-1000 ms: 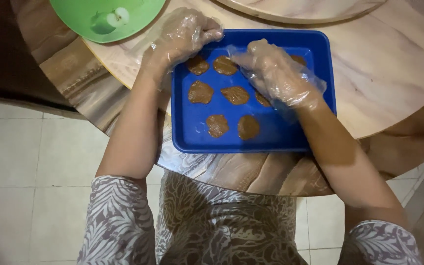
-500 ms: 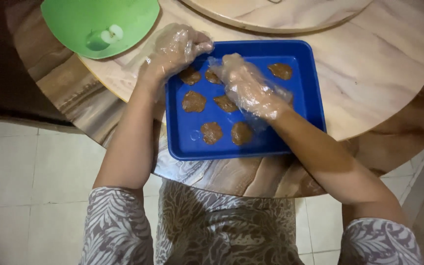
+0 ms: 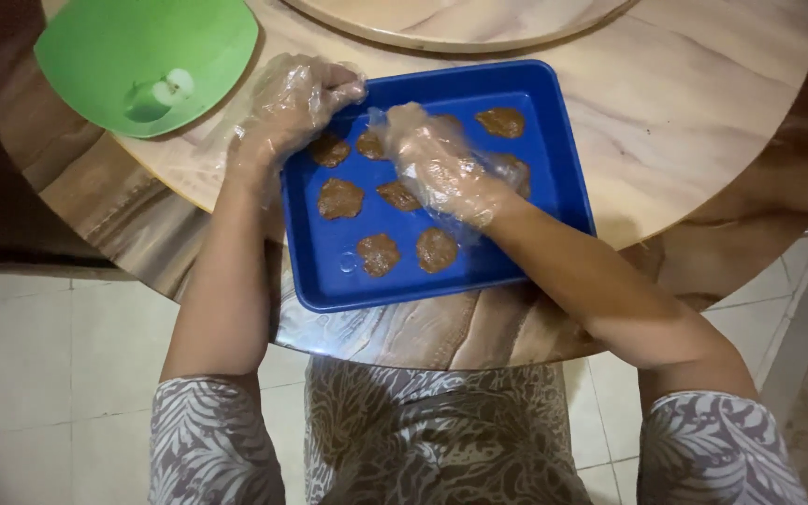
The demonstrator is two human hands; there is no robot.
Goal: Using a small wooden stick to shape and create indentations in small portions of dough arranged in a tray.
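Over the blue tray (image 3: 554, 187), both gloved hands, left (image 3: 296, 108) and right (image 3: 437, 164), curl loosely above brown patties (image 3: 340, 198).

One blue tray (image 3: 554, 178) lies on the tabletop (image 3: 685, 103), and eight brown flattened dough pieces (image 3: 340, 198) can be counted in it, some partly hidden under the gloved hands, so more may lie beneath. Two hands are in view, the left hand (image 3: 296, 103) and the right hand (image 3: 437, 164), each in one clear plastic glove. One green bowl (image 3: 142, 56) and one round wooden board (image 3: 460, 19) complete the count.

Clear plastic gloves (image 3: 296, 103); grey leaf-patterned sleeves (image 3: 212, 440).
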